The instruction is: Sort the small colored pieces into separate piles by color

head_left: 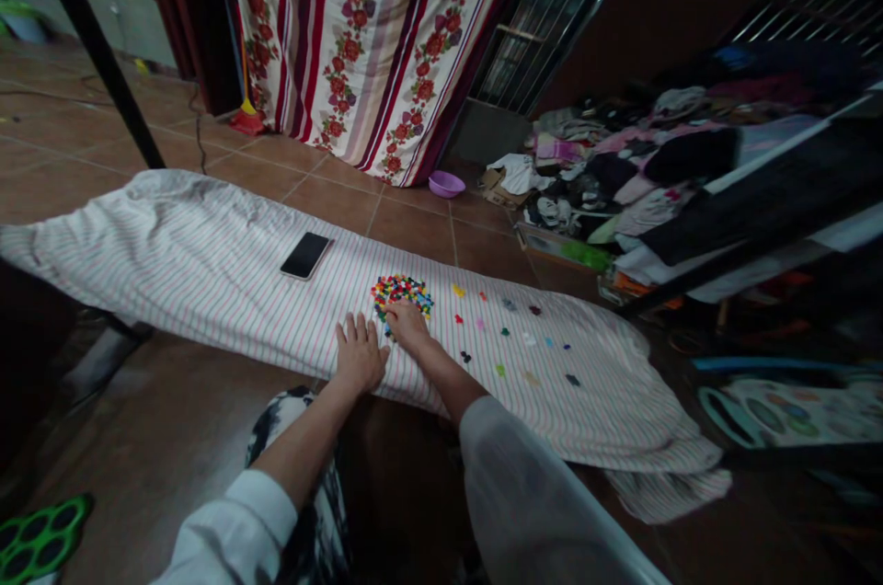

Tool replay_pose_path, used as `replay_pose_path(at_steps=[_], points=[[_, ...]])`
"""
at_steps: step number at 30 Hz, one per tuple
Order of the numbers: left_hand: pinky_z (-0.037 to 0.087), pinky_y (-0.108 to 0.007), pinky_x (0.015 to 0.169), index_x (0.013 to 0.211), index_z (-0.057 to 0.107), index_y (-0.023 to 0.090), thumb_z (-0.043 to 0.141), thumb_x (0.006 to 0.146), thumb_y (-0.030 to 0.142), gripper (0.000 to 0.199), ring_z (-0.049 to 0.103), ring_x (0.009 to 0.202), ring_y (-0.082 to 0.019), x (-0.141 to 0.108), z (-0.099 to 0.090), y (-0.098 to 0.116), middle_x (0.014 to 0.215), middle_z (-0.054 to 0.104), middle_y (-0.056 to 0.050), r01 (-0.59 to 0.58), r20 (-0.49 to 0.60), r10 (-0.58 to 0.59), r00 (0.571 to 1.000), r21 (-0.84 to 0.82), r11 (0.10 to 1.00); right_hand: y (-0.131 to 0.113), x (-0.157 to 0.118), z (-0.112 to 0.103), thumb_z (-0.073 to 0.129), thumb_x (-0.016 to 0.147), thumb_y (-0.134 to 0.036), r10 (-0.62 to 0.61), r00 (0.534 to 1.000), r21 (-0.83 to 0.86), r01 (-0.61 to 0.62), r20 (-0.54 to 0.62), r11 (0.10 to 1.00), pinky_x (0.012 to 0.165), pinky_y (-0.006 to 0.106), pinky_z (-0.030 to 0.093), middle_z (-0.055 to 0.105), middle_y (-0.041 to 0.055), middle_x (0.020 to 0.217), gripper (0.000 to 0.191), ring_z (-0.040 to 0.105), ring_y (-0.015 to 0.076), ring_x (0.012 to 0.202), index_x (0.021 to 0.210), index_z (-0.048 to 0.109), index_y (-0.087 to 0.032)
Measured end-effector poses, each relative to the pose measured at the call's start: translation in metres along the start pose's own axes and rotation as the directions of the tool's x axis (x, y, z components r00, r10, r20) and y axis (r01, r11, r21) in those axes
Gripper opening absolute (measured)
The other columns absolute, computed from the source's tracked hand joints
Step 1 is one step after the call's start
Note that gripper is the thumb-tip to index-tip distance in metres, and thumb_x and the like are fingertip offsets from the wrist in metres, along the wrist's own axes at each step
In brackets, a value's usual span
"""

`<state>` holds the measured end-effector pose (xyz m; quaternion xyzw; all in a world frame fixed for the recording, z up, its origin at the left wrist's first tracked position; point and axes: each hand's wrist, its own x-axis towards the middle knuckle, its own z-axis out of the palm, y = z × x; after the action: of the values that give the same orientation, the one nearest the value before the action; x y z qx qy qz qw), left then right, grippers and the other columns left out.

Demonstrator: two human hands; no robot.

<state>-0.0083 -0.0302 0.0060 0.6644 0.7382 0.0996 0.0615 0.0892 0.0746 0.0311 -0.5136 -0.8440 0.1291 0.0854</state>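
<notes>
A pile of small multicoloured beads [400, 289] lies on a striped cloth [227, 245]. My right hand [407, 323] reaches into the near side of this pile with its fingers curled; whatever the fingertips may pinch is too small to make out. Flat on the cloth, just left of the pile, rests my left hand [361, 352], its fingers spread and nothing in it. To the right, little groups sorted by colour are spread out, among them yellow beads [458, 291], pink beads [481, 324], black beads [465, 357] and lime green beads [500, 370].
A phone [306, 255] lies on the cloth left of the pile. Beyond the covered surface are a purple basin [446, 185], a floral curtain [372, 33] and a red broom [247, 118]. Heaped clothes [621, 162] fill the right side. A dark pole [97, 42] slants down at left.
</notes>
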Motion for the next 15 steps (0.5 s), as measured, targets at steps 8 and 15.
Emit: replay_pose_path(at_steps=[8, 15], points=[[0.021, -0.063, 0.112, 0.141, 0.045, 0.004, 0.037, 0.092, 0.046, 0.065, 0.025, 0.142, -0.045, 0.003, 0.003, 0.001, 0.151, 0.035, -0.026, 0.012, -0.013, -0.012, 1.0, -0.013, 1.0, -0.006, 0.016, -0.004, 0.048, 0.089, -0.02, 0.065, 0.998, -0.07, -0.067, -0.023, 0.995, 0.083, 0.028, 0.043, 0.07, 0.0107, 0.098, 0.028, 0.062, 0.0202, 0.093, 0.091, 0.077, -0.019], [0.02, -0.065, 0.111, 0.14, 0.046, 0.005, 0.037, 0.091, 0.047, 0.065, 0.025, 0.142, -0.045, 0.005, 0.005, 0.003, 0.15, 0.035, -0.026, 0.019, -0.023, -0.019, 1.0, -0.024, 1.0, -0.01, 0.028, -0.007, 0.056, 0.085, -0.021, 0.118, 0.993, -0.119, -0.114, 0.028, 0.986, 0.082, 0.029, 0.045, 0.071, 0.0096, 0.1, 0.021, 0.063, 0.0202, 0.094, 0.09, 0.077, -0.021]])
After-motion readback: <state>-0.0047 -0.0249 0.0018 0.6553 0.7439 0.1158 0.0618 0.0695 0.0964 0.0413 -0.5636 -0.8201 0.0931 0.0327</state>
